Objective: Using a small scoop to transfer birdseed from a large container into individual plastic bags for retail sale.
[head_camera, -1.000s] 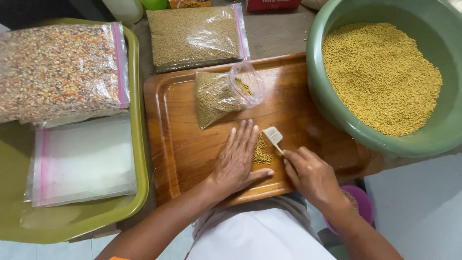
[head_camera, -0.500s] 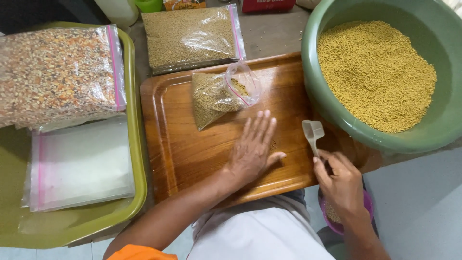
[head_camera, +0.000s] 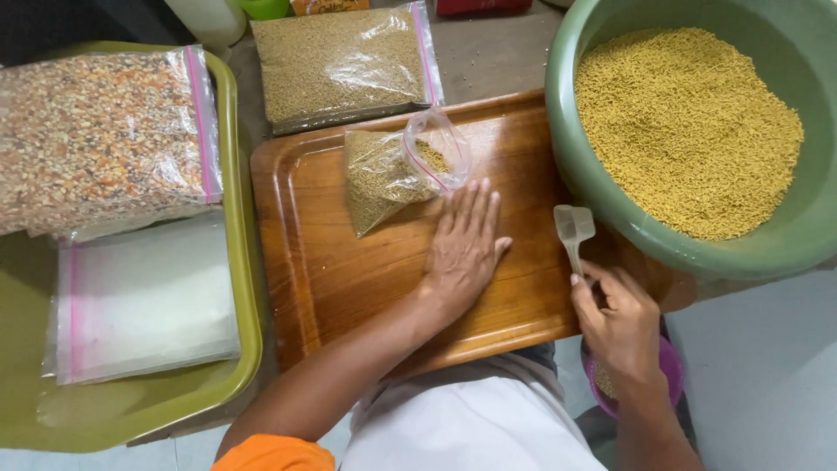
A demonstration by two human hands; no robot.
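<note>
Left hand point(head_camera: 465, 249) lies flat, palm down, on the wooden tray point(head_camera: 323, 270) — fingers spread, holding nothing. Fingertips sit just below the small zip bag point(head_camera: 392, 174), near it but not clearly touching.

Right hand point(head_camera: 621, 318) pinches the handle of a small clear plastic scoop point(head_camera: 573, 228) between thumb and fingers. Scoop head points up and away from the person, right at the tray's right edge, just beside the outer wall of the green basin point(head_camera: 610, 209). Can't tell if the scoop holds any grain.

Small zip bag: partly filled with brownish-green grain, lying on the upper middle of the tray, mouth open and puffed up toward the right, a few grains visible inside the opening.

Green basin: upper right, filled with yellow grain point(head_camera: 689, 131), overlapping the tray's right side.

Around it:
- sealed bag of brownish-green grain point(head_camera: 344, 65) lying flat just above the tray, on the table surface
- olive-green tray point(head_camera: 131, 410) on the left, alongside the wooden tray
- big bag of mixed reddish grain point(head_camera: 100, 135) on the upper part of the olive tray
- stack of empty clear zip bags point(head_camera: 144, 301) below it, pink seal strip at the left end
- purple bowl point(head_camera: 667, 371) under the right wrist, mostly hidden — contents unclear
</note>
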